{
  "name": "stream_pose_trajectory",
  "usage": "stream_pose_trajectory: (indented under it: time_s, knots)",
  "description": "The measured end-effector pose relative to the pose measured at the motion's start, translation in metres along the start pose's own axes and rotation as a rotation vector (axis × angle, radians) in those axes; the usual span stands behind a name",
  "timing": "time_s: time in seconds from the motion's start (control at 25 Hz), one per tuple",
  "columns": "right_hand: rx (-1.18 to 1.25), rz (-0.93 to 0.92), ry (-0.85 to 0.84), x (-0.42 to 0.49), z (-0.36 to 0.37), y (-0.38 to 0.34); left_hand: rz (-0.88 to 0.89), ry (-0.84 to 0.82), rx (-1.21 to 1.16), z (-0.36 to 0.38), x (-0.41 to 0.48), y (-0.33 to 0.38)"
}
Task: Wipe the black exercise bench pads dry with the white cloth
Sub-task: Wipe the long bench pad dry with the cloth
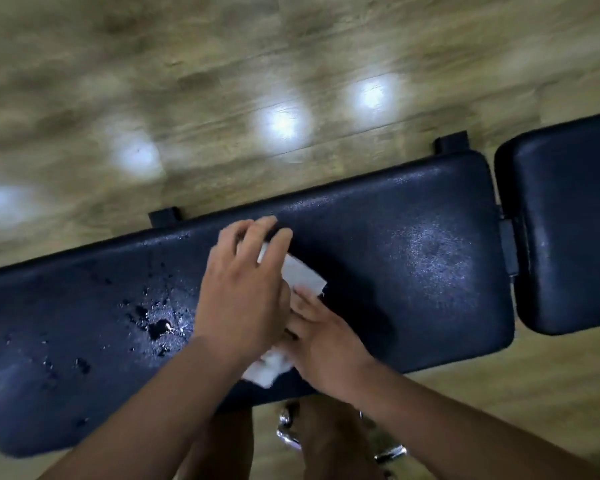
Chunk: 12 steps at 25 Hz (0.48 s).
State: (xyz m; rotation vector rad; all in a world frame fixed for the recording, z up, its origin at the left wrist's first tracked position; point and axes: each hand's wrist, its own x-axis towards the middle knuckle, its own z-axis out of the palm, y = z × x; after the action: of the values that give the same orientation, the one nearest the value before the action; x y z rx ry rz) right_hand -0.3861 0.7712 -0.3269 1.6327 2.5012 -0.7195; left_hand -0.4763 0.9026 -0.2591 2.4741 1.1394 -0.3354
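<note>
A long black bench pad runs across the view, with a shorter black seat pad at its right end. Water drops and a small puddle lie on the left half of the long pad. A white cloth lies on the middle of the pad, mostly covered by both hands. My left hand presses on the cloth from above, fingers spread towards the far edge. My right hand holds the cloth's near part, and a corner of the cloth sticks out below at the pad's front edge.
A wooden floor with bright light reflections surrounds the bench. Black frame brackets stick out past the pad's far edge. Chrome frame parts and my legs show below the near edge.
</note>
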Motion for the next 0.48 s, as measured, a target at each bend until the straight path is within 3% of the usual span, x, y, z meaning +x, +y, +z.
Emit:
stream_pose_trajectory:
  time_s: [0.04, 0.12, 0.24, 0.32, 0.4, 0.48]
  knots:
    - [-0.006, -0.124, 0.027, -0.013, 0.003, 0.011, -0.003, -0.091, 0.034, 0.005, -0.006, -0.003]
    - [-0.002, -0.092, 0.078, -0.037, -0.008, 0.067, -0.010, -0.203, 0.090, 0.017, -0.013, -0.003]
    - [-0.069, 0.343, 0.206, -0.062, -0.045, 0.179, -0.032, -0.282, 0.165, 0.024, -0.011, 0.004]
    - [0.015, 0.663, 0.302, -0.051, -0.070, 0.212, -0.042, -0.276, 0.200, 0.026, -0.011, 0.005]
    - [-0.005, 0.761, 0.391, -0.012, -0.065, 0.179, -0.077, -0.193, 0.079, 0.030, -0.017, 0.004]
    - [0.016, 0.587, 0.379, 0.021, -0.036, 0.102, -0.149, -0.117, 0.048, 0.018, -0.019, 0.009]
